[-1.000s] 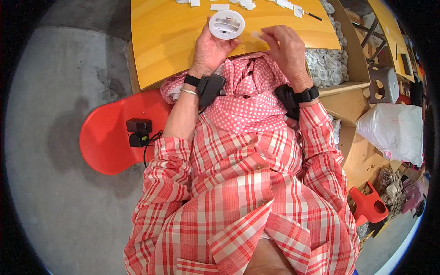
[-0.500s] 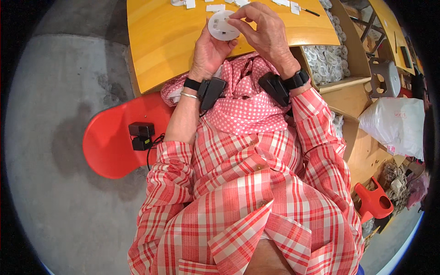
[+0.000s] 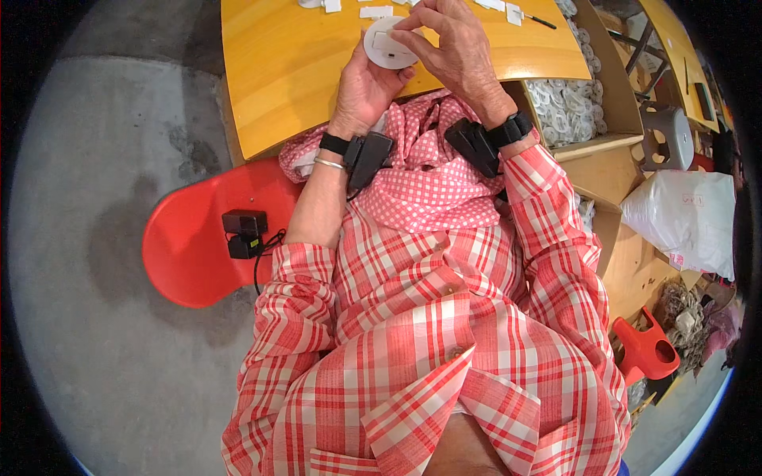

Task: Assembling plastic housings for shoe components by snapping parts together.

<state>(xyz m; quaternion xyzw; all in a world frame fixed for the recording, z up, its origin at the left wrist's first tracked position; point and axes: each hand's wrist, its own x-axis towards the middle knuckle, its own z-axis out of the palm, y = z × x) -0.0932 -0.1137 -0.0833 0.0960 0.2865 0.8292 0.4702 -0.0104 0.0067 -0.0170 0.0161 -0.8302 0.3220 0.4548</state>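
Above the yellow worktop (image 3: 302,71), the left hand (image 3: 365,83) grips a round white disc (image 3: 386,44) while the right hand (image 3: 452,44) fingers pinch its top edge.

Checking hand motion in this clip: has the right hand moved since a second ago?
Yes. The right hand has moved left along the yellow table, from beside the white round disc to over it, fingertips on its face.

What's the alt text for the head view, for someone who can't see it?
A seated person in a red plaid shirt holds a round white disc in the left hand while the right hand pinches at its top, over a yellow table. Small white pieces lie on the table.
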